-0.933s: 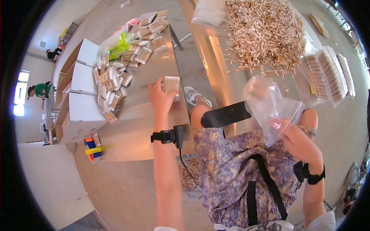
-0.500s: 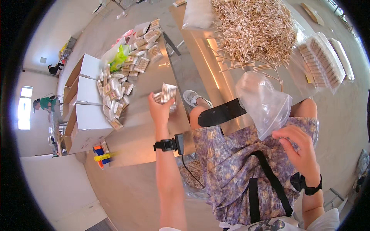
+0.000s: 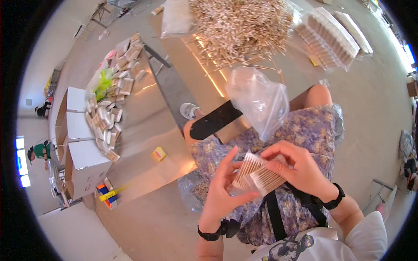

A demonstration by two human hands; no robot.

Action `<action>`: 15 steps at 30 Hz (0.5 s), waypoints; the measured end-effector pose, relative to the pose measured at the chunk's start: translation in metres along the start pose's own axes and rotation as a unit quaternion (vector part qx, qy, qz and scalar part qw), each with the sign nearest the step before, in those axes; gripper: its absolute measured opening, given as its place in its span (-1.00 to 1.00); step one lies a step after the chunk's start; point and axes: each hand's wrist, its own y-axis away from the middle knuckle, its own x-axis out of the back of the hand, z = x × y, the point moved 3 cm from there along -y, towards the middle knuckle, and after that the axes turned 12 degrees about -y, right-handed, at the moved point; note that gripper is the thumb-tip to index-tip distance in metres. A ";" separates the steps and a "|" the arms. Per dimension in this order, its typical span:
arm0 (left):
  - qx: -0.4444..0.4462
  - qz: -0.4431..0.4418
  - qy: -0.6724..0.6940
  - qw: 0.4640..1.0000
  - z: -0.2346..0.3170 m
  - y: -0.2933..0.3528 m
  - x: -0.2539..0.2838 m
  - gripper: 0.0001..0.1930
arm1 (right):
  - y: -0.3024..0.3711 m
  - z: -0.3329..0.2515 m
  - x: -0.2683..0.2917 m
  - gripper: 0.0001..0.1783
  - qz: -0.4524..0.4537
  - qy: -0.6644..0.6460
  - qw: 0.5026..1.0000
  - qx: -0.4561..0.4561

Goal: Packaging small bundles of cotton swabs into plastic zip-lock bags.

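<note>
In front of my lap both hands meet around small clear packs of cotton swabs. My left hand (image 3: 222, 191) cradles one pack (image 3: 247, 170) between its fingers and thumb. My right hand (image 3: 300, 167) grips an overlapping pack (image 3: 267, 179) from above, its thumb across the top. The bags' lower edges are partly covered by my fingers. Beyond my hands, a clear plastic bag (image 3: 257, 100) rests over my lap and a black strip (image 3: 216, 120). A small yellow box (image 3: 159, 153) lies on the metal table (image 3: 150, 126) to the left.
Loose cotton swabs (image 3: 241, 28) form a large heap on the far table. Bundled packs (image 3: 328, 39) lie right of it. Several filled packs (image 3: 106, 117) are piled at the left, beside open cartons (image 3: 87, 154). Tape rolls (image 3: 106, 193) sit near that table's corner. Other people (image 3: 41, 151) are far left.
My left hand has brought the swab packs from above the left table to my lap. My right hand has left the clear bag and now grips a pack. The view has shifted right.
</note>
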 end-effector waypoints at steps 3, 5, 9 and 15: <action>0.070 0.057 0.191 0.977 -0.026 0.000 -0.011 -0.28 | 0.008 0.013 0.017 -0.76 0.055 -0.085 0.993 -0.064; 0.063 0.073 0.247 0.964 -0.033 0.000 -0.018 -0.40 | 0.013 0.014 0.023 -0.75 0.079 -0.030 0.996 -0.039; 0.057 0.104 0.218 0.969 -0.039 0.001 -0.023 -0.49 | 0.016 0.012 0.021 -0.74 0.103 -0.009 0.995 -0.005; 0.025 0.126 0.207 0.970 -0.028 -0.007 -0.032 -0.50 | 0.014 0.012 0.021 -0.76 0.167 -0.054 0.977 0.120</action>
